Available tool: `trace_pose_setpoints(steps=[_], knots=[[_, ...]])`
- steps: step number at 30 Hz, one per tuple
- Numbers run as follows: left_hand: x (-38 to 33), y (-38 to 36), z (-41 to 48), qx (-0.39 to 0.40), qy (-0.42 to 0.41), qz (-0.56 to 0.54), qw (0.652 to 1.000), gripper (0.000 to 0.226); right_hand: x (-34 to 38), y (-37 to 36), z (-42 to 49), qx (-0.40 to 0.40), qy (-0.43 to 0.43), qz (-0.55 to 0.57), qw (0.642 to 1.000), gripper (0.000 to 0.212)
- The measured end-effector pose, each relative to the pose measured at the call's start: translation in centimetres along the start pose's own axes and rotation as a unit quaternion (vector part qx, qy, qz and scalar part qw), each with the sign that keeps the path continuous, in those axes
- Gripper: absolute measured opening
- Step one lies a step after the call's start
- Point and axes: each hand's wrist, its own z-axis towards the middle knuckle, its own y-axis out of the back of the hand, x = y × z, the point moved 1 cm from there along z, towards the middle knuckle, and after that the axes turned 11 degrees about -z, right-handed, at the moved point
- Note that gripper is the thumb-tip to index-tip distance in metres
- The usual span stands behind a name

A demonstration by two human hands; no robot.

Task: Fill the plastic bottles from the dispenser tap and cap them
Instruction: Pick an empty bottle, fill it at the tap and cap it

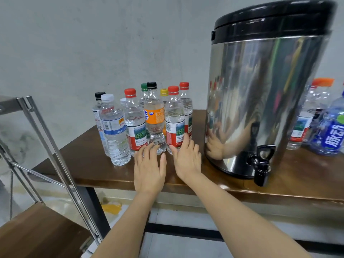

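Capped plastic bottles cluster upright on the surface, left of the steel dispenser.
Left hand and right hand lie flat just before them, fingers straight, holding nothing. The long axes are vertical, caps up. The bottles look full, so probably heavyish, thin-walled and squeezable, best gripped round the labelled middle.

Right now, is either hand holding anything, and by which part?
Nothing is held. The left hand is open, fingers straight at the base of the orange-label bottle; the right hand is open, fingers by the lower label of a red-capped bottle.
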Motion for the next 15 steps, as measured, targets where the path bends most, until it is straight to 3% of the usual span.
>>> trace_pose_setpoints(steps=[2, 7, 9, 12, 15], knots=[[-0.1, 0.1, 0.1, 0.025, 0.013, -0.014, 0.999, 0.055, -0.7, 1.3, -1.7, 0.007, 0.026, -0.006, 1.0, 0.067], [-1.6, 1.2, -1.3, 0.055, 0.004, -0.109, 0.992, 0.036, -3.7, 5.0, -6.5, 0.022, 0.083, 0.026, 0.996, 0.055], [-3.2, 1.6, -3.2, 0.051, -0.007, -0.145, 0.988, 0.032, -5.4, 6.1, -8.7, 0.014, 0.128, 0.029, 0.991, 0.061], [-5.9, 1.7, -6.4, 0.062, -0.044, -0.193, 0.978, 0.034, -8.3, 7.1, -11.8, -0.026, 0.187, 0.014, 0.982, 0.077], [-8.9, 1.5, -9.1, 0.084, -0.089, -0.209, 0.97, 0.032, -12.1, 8.1, -13.7, -0.116, 0.226, -0.02, 0.967, 0.056]])
